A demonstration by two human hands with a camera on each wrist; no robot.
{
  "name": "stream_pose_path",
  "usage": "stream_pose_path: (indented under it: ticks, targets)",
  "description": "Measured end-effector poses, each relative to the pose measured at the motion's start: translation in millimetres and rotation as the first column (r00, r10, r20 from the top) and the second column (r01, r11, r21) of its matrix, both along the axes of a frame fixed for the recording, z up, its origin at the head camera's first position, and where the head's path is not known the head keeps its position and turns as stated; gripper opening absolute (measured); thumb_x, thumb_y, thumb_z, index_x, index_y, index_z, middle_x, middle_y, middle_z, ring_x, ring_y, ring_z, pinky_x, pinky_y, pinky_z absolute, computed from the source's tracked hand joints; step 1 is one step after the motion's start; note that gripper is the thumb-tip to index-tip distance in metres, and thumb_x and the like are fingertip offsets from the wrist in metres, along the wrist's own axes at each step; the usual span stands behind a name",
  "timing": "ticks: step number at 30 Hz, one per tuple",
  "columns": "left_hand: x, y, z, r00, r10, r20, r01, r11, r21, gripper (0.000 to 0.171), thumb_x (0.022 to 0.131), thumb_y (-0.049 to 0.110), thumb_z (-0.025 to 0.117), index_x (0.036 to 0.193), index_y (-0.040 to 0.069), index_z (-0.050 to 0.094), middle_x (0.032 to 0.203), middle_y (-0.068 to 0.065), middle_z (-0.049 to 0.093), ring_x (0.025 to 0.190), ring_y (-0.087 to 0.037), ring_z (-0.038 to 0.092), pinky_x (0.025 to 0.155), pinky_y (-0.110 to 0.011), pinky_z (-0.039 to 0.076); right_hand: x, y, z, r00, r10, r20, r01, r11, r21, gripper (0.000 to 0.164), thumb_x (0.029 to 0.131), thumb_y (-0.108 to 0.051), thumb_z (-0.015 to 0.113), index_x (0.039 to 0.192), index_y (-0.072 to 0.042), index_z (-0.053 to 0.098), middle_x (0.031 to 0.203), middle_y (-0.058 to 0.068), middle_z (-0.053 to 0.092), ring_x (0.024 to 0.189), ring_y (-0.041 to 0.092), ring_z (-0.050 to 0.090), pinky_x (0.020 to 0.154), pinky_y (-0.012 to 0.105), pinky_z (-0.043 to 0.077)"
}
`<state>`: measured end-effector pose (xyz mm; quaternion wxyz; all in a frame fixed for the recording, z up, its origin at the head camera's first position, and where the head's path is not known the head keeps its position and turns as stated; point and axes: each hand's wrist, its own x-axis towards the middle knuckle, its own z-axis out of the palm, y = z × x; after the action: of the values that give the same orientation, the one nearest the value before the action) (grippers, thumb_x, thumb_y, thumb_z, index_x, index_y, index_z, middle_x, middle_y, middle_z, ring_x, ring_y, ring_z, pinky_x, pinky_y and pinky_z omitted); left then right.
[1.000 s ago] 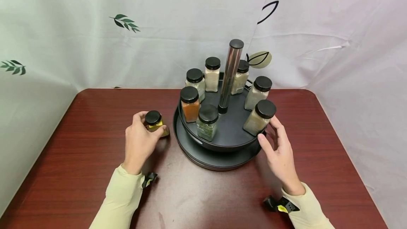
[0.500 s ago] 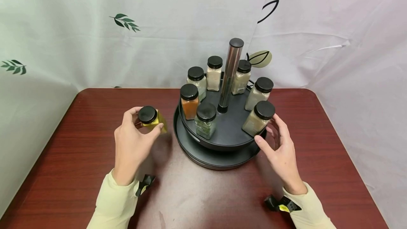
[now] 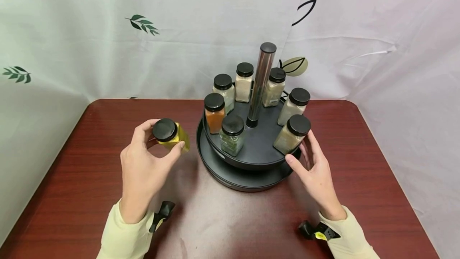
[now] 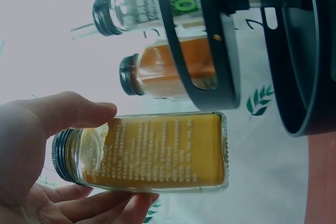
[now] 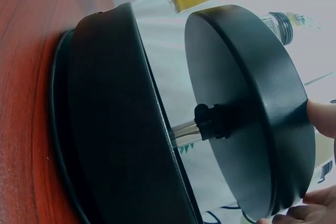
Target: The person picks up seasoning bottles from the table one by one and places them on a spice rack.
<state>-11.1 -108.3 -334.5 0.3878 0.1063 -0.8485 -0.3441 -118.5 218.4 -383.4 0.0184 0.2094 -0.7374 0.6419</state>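
Note:
My left hand grips a square glass spice jar with yellow powder and a black lid, thumb on one side and fingers on the other. It is raised and slightly tilted, left of a black two-tier turntable rack. My right hand holds the rim of the rack's upper tray, its thumb at the front and its fingers farther round. Close to those fingers stands a jar of beige powder. A jar of green herbs and one of orange powder stand at the upper tray's left front.
Several pale-filled jars, one of them at the back, ring the rack's tall post. Below sits the wider lower tray on the dark red table. A white cloth hangs behind.
My left hand has lifted the yellow jar off the table and moved it slightly left, toward me. The upper tray has turned slightly clockwise with its jars, my right hand at its rim.

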Motion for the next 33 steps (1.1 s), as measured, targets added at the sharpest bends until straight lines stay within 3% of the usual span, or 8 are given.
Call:
stream_pose_path:
  ticks: [7,18,25,33]
  targets:
    - [7.2,8,9.9,0.999,-0.034,-0.004,0.034,0.999,-0.008,0.063,0.064,0.016,0.082,0.120,0.008,0.055,0.097,0.003,0.067,0.082,-0.008,0.063,0.074,-0.015,0.047,-1.0,0,-0.5,1.000,0.017,0.000,-0.017,1.000,-0.005,0.083,0.082,0.008,0.063,0.147,-0.021,0.021,0.151,0.001,0.024,0.137,0.016,0.026,0.107,0.023,0.026]
    - [17.1,27,25.1,0.995,-0.082,-0.061,0.083,0.996,0.019,0.064,0.061,0.011,0.083,0.120,0.007,0.057,0.100,0.003,0.066,0.086,-0.006,0.062,0.076,-0.013,0.047,-2.2,0,0.2,1.000,0.028,0.006,-0.028,0.999,-0.039,0.083,0.081,0.009,0.064,0.147,-0.019,0.023,0.150,0.003,0.026,0.137,0.017,0.025,0.106,0.021,0.026]
    - [20.4,42,33.3,0.980,-0.163,-0.116,0.168,0.985,0.036,0.064,0.057,0.008,0.084,0.116,0.003,0.058,0.102,-0.001,0.066,0.088,-0.008,0.062,0.080,-0.016,0.047,-0.2,-1,2.0,1.000,0.010,0.012,-0.010,1.000,-0.011,0.082,0.081,0.007,0.065,0.146,-0.021,0.023,0.150,0.002,0.027,0.136,0.016,0.026,0.106,0.022,0.027]
    - [21.6,66,38.1,0.964,-0.263,-0.047,0.265,0.964,0.038,0.065,0.059,0.014,0.084,0.118,0.012,0.057,0.102,0.008,0.065,0.087,-0.008,0.063,0.080,-0.018,0.047,0.3,-2,1.8,1.000,-0.014,0.016,0.014,1.000,0.020,0.082,0.081,0.004,0.066,0.146,-0.022,0.024,0.149,0.000,0.028,0.136,0.015,0.027,0.106,0.023,0.027]
